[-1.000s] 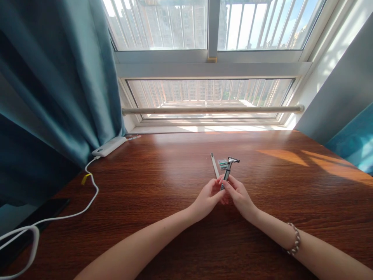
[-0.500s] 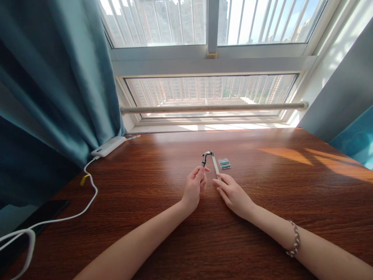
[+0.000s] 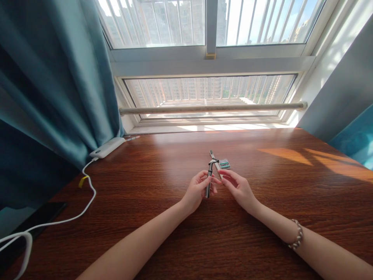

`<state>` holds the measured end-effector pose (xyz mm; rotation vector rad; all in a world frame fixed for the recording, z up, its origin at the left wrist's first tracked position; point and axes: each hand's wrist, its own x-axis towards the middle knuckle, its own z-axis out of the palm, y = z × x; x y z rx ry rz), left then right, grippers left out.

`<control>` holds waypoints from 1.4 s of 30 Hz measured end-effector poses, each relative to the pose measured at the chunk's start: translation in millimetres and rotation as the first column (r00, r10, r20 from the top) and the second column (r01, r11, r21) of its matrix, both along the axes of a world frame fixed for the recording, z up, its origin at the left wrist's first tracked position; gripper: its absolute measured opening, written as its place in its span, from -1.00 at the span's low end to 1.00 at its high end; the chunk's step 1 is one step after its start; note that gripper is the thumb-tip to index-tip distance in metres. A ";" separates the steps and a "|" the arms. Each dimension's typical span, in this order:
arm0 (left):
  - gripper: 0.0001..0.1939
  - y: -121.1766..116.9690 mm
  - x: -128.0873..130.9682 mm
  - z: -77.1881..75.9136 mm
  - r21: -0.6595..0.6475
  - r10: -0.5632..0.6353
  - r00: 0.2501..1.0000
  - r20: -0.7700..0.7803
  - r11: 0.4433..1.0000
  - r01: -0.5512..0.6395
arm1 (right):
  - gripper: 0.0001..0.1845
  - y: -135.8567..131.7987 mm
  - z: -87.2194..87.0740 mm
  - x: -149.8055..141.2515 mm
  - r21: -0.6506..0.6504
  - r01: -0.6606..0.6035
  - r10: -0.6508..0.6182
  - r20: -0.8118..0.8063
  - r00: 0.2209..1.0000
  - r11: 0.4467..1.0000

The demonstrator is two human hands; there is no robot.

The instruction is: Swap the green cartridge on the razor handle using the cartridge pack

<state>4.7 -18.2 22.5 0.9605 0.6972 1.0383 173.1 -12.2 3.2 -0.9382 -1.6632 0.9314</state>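
My left hand [image 3: 197, 191] is closed around the handle of a slim silver-and-black razor [image 3: 209, 179], which stands nearly upright with its narrow head bent to the right. Beside it, the fingers of my right hand [image 3: 239, 190] pinch the lower end of a flat white stick-like tool [image 3: 217, 165] with a dark tip; its exact kind is unclear. The razor's head crosses in front of this tool. Just behind my right fingertips, a small flat pack [image 3: 224, 164] with green and dark strips lies on the brown wooden table [image 3: 262, 186].
At the left, a white power strip-like block [image 3: 107, 147] sits by the blue curtain [image 3: 84, 70], with a white cable [image 3: 92, 194] running toward me. A dark flat object [image 3: 37, 225] rests at the left edge. The window and its rail [image 3: 212, 109] bound the table's far side.
My left hand has shifted right and the razor's head has come down toward me, off the tip of the white tool and across its middle. My right hand has moved slightly right, its fingers more bent.
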 end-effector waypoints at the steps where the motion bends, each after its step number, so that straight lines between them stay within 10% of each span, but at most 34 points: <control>1: -0.72 -0.8 -0.2 0.3 0.001 -0.032 0.999 0.002 0.999 0.032 | -0.64 -0.2 1.6 -0.6 -0.077 -0.023 0.014 -0.120 0.993 0.997; 6: -0.67 -1.6 -1.8 0.7 -0.042 -0.154 0.988 -0.015 0.987 0.153 | -0.55 4.5 -5.0 1.6 -0.263 -0.151 0.038 -0.390 0.920 0.953; 42: -0.50 3.3 -6.0 3.5 -0.063 -0.273 0.907 -0.321 0.961 0.267 | -0.55 -2.0 -0.4 1.1 -0.247 -0.332 0.168 -0.510 0.843 0.910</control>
